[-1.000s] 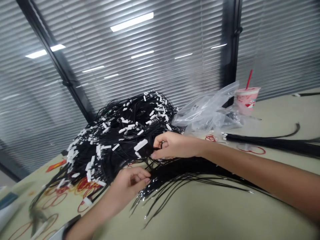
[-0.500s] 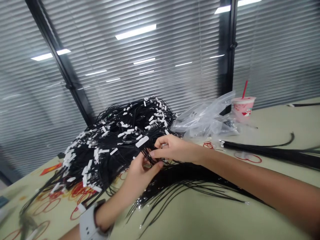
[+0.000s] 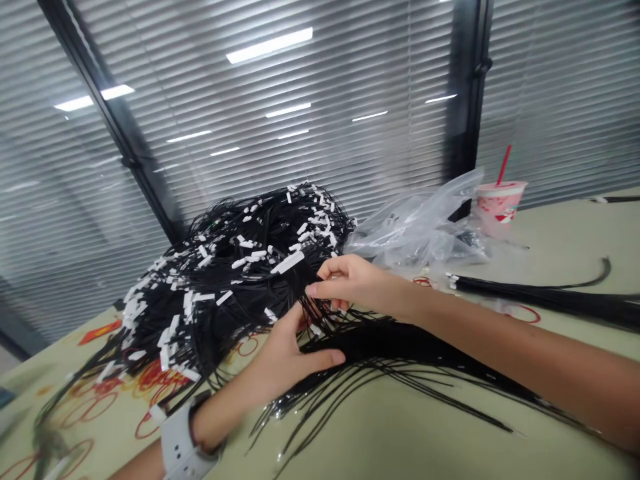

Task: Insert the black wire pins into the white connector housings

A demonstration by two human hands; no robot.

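A large heap of black cables [image 3: 260, 233] with white connectors fills the table's left and middle. My right hand [image 3: 357, 287] pinches a thin bundle of black wires that ends in a long white connector [image 3: 289, 263]. Just below it my left hand [image 3: 295, 357], with a pale watch band on the wrist, has its thumb spread away from its fingers; the fingertips are partly hidden behind the wires. Beneath both hands lies a loose spread of black wires [image 3: 370, 343] with bare ends fanning toward me.
Clear plastic bags [image 3: 420, 227] lie behind my right hand, beside a pink cup [image 3: 501, 202] with a red straw. A bundle of black cables [image 3: 550, 300] rests at the right. Red and yellow rubber bands [image 3: 160, 377] and an orange packet [image 3: 100, 331] lie at the left. Blinds [image 3: 350, 67] stand behind.
My left thumb has opened away from the wires. The long white connector and my right hand have shifted slightly upward in view, and the view itself has moved a little.
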